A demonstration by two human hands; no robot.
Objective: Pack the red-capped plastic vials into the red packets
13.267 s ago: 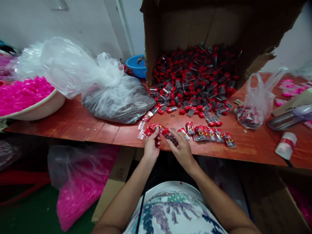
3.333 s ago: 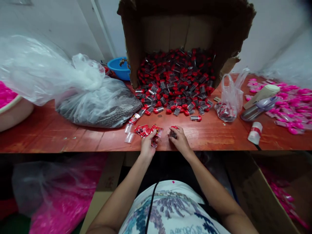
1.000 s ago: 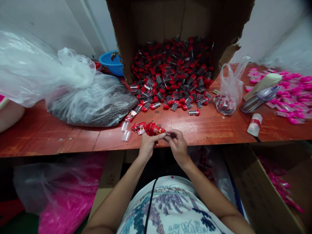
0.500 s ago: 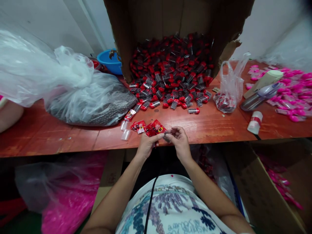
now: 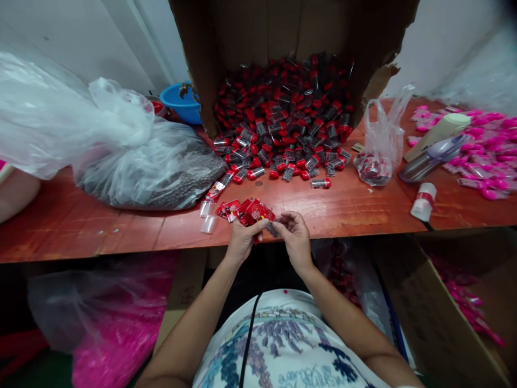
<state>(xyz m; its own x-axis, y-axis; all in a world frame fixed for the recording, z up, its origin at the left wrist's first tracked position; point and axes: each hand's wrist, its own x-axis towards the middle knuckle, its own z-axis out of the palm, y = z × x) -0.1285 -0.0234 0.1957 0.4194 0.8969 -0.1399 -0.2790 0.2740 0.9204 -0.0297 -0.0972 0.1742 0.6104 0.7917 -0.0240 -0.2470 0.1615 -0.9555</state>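
Note:
My left hand (image 5: 241,240) is closed on some red printed cards (image 5: 258,209) at the front edge of the table, its thumb lying across them. My right hand (image 5: 298,240) pinches a small clear tube with dark contents (image 5: 272,230) against the cards; the fingers partly hide it. More red printed cards (image 5: 228,209) lie just left of my left hand. Beside them are two small clear plastic pieces (image 5: 207,223). Beyond the hands, a heap of small clear tubes with red caps (image 5: 283,126) spills onto the table.
A big cardboard box (image 5: 197,70) lies open behind the heap. On the left sits a clear bag of dark beads (image 5: 153,172), near a blue basin (image 5: 180,102). To the right are a small plastic bag (image 5: 379,145), a bottle (image 5: 432,156), a roll (image 5: 424,202) and pink items (image 5: 493,156).
The red cards have shifted and turned slightly in my left hand. My right hand has moved a little left, and more of the small tube shows between the fingers.

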